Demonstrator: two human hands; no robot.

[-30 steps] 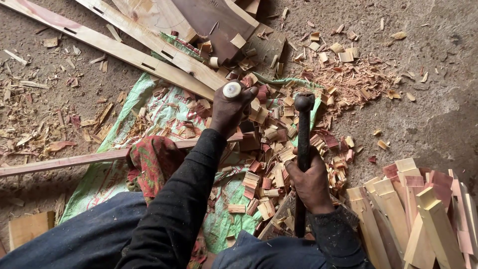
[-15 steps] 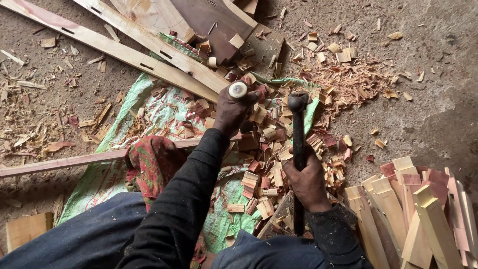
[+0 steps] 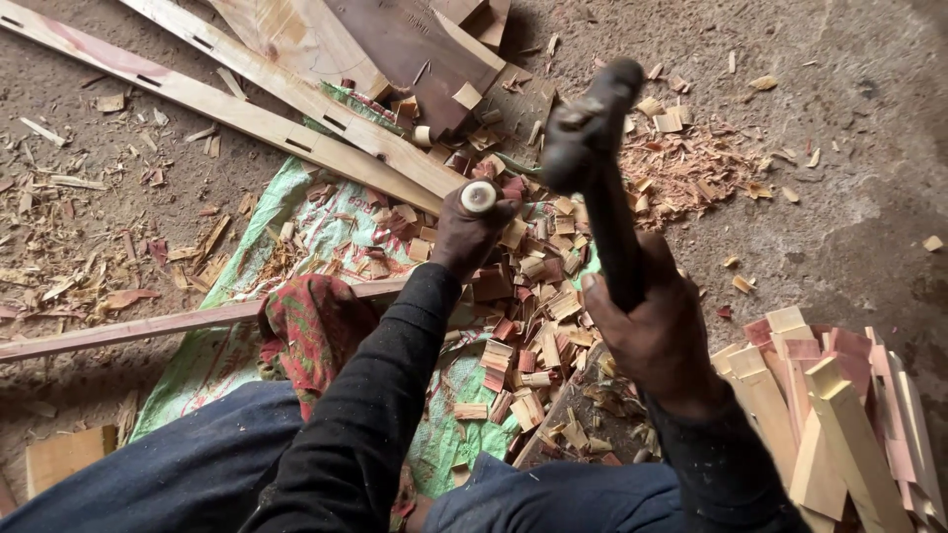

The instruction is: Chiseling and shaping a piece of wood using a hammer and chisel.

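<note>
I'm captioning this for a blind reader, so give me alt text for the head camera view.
Seen from above, a person's right hand raises a dark hammer while the left hand grips a chisel with a pale round end, upright over a heap of small wood offcuts. Long wooden slats, a green sheet and a stack of cut sticks lie around them.

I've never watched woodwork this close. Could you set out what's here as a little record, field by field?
Left hand: left hand gripping an upright chisel by its pale-capped handle
Right hand: right hand holding a dark hammer, lifted above the chisel
Under the chisel: heap of small wood offcuts on a green sheet
Left side: long wooden slats
Right side: stack of cut wood pieces
Ground: dirt strewn with shavings
</note>
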